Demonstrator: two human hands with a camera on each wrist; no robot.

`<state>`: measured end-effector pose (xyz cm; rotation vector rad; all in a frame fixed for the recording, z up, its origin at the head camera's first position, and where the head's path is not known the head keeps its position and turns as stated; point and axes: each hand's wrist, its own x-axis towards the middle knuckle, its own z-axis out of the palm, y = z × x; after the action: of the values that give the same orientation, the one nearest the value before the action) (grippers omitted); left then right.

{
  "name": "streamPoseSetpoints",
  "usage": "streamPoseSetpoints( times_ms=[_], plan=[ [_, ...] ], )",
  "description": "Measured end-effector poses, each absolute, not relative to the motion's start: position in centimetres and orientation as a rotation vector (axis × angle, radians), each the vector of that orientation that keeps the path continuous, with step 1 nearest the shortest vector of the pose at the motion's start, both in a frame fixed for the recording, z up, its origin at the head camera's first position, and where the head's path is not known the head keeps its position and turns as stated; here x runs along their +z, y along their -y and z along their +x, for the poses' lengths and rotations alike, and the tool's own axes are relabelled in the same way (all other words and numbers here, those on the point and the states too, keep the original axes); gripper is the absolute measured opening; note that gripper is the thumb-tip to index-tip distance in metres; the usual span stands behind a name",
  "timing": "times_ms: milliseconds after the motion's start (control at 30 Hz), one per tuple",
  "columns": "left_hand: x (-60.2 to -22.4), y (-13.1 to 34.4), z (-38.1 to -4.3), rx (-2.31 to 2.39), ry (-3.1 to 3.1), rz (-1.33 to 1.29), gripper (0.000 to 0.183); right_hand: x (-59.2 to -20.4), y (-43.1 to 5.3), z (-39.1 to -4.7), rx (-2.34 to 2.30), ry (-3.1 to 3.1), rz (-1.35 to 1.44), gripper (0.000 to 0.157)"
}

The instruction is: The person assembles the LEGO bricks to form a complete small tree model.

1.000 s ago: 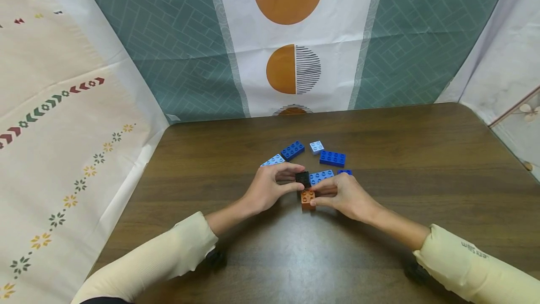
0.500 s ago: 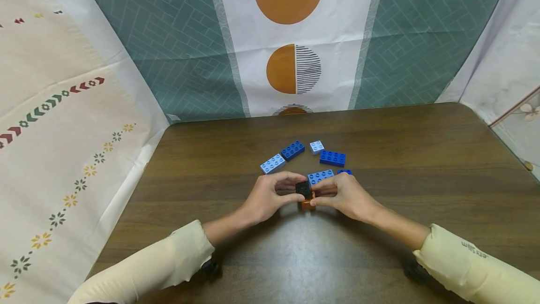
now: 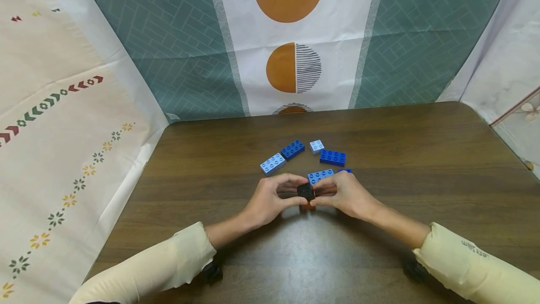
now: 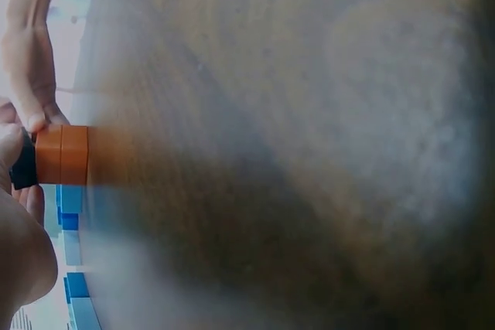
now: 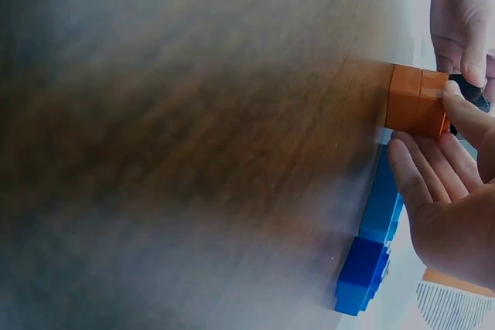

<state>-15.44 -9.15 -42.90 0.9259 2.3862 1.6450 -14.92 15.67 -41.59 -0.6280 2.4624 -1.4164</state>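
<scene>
One black square plastic brick [image 3: 305, 191] sits in the grip of the left hand [image 3: 270, 198], which is narrowed to the brick's width, thumb on the near side and fingers behind. The right hand [image 3: 348, 196] pinches in the same manner, its grip drawn in around two stacked orange plastic bricks [image 5: 416, 102] directly below. These stand upright near the middle of the brown wood-grain table [image 3: 295, 257]; whether the black brick is pressed fully onto them cannot be told.

Just behind the stack lies a mid-blue rectangular plastic brick [image 3: 320, 176], with a bright blue plastic brick [image 3: 345, 171] beside it, mostly hidden by the right hand. Farther back, studs up, are a royal-blue rectangular plastic brick [image 3: 332, 157], a pale blue square plastic brick [image 3: 316, 147], a dark blue rectangular plastic brick [image 3: 293, 149] and, closer to the left hand, a light blue rectangular plastic brick [image 3: 272, 163]. Cream fabric sleeves [image 3: 156, 262] cover both forearms. Beyond the table hangs a teal-and-white cloth [image 3: 185, 74] printed with ochre half circles.
</scene>
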Motion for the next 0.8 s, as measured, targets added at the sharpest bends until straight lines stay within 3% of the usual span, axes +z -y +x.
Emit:
streamPoseSetpoints(
  times_ms=[800],
  plan=[
    [-42.84,8.96,-15.41,1.586,-2.409,0.917,0.037,-41.94,-15.57,-14.89,-1.433,-2.427,-0.773,0.030]
  ],
)
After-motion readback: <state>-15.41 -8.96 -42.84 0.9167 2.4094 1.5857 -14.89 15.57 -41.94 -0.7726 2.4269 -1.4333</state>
